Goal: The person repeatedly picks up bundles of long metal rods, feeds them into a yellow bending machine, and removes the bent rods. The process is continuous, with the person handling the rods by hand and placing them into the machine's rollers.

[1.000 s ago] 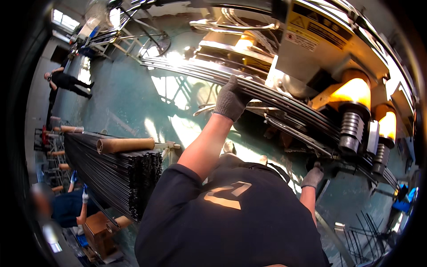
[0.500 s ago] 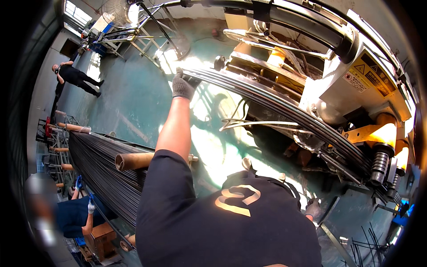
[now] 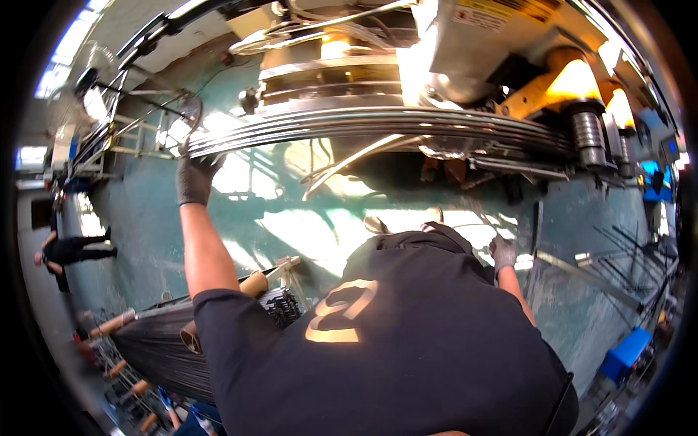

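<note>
My left hand [image 3: 195,178], in a grey work glove, is stretched far forward and left. Its fingers close around the left part of a bundle of long, thin metal rods [image 3: 349,122]. The rods run to the right across the machine's front, towards a yellow bracket and coil springs [image 3: 585,134]. Low on the right is my gloved right hand [image 3: 502,253], apart from the rods. Its fingers are curled in, and no object shows in them.
The machine [image 3: 331,76] fills the far side, with pale hoses [image 3: 356,163] hanging in front. Behind my left arm lies a rack of dark rods [image 3: 156,349] with brown rollers. Another person [image 3: 76,247] stands far left. More rods and a blue box [image 3: 625,356] are at right.
My view has turned, so the rods now lie almost level across it. The left hand still grips them. My right hand has come more fully into sight.
</note>
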A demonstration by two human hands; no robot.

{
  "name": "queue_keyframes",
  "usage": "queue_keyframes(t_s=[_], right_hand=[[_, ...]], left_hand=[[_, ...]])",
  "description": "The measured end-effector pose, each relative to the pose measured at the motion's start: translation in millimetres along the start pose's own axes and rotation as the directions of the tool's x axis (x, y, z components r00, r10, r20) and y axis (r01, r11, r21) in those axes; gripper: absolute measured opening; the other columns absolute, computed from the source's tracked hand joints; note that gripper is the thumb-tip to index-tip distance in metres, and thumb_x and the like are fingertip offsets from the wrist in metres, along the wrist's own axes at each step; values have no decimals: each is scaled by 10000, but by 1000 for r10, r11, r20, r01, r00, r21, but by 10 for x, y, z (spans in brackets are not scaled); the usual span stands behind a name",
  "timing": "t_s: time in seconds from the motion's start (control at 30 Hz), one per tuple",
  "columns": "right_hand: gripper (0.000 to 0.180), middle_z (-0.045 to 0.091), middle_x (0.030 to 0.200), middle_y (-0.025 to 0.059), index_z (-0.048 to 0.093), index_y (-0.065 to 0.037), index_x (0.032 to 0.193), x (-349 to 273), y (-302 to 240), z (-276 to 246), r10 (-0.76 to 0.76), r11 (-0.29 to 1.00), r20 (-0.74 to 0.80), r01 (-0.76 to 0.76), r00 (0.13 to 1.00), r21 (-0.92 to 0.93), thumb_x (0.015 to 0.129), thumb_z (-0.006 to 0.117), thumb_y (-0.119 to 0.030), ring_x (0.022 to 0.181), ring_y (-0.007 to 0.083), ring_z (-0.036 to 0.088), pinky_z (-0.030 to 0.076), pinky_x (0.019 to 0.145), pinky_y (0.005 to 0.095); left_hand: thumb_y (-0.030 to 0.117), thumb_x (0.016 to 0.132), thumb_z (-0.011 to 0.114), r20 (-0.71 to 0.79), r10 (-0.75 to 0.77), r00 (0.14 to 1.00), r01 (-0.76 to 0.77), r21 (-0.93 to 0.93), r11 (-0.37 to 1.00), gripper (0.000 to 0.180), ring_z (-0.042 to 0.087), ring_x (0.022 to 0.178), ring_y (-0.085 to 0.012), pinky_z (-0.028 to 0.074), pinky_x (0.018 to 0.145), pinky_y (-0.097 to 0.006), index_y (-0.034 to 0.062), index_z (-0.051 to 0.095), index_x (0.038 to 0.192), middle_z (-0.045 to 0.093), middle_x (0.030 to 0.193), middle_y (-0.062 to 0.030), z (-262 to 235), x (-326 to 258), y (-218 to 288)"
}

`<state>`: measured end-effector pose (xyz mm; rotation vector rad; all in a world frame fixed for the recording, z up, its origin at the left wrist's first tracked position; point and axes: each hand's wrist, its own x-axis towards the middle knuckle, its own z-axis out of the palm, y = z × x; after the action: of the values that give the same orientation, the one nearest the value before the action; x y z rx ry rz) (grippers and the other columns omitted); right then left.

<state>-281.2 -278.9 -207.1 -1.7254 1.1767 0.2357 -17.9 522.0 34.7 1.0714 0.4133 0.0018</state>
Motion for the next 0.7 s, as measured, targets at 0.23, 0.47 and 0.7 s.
queue_keyframes(t_s=[0.23, 0.47, 0.7], right_hand=[[372, 604, 638, 102, 631, -10, 688, 145, -549, 9, -137, 972, -12, 132, 990, -194, 898, 587, -314, 645, 223, 577, 442, 668, 371], [227, 729, 1029, 182, 724, -114, 930, 1813, -84, -187, -308, 389, 350, 453, 885, -802, 909, 556, -266, 955, 326, 708, 556, 852, 457], [323, 711, 1095, 202, 718, -47, 977, 2278, -711, -717, -433, 191, 555, 674, 710, -714, 935, 537, -312, 999, 402, 677, 533, 879, 480]], left_hand=[[526, 1056, 391, -156, 140, 978, -173, -223, 959, 602, 474, 1346, -427, 337, 1143, -641, 82, 456, 1457, 509, 1478, -172, 80, 145, -205], [563, 1004, 500, -410, -72, 909, -126, -435, 891, 705, 423, 1392, -435, 374, 1148, -615, -3, 428, 1418, 469, 1489, -193, 750, -308, -1747], [475, 1034, 441, -143, -486, 862, 333, -564, 756, 538, 534, 1299, -234, 386, 1123, -507, 102, 558, 1404, 616, 1389, -47, 2386, -501, -3513]])
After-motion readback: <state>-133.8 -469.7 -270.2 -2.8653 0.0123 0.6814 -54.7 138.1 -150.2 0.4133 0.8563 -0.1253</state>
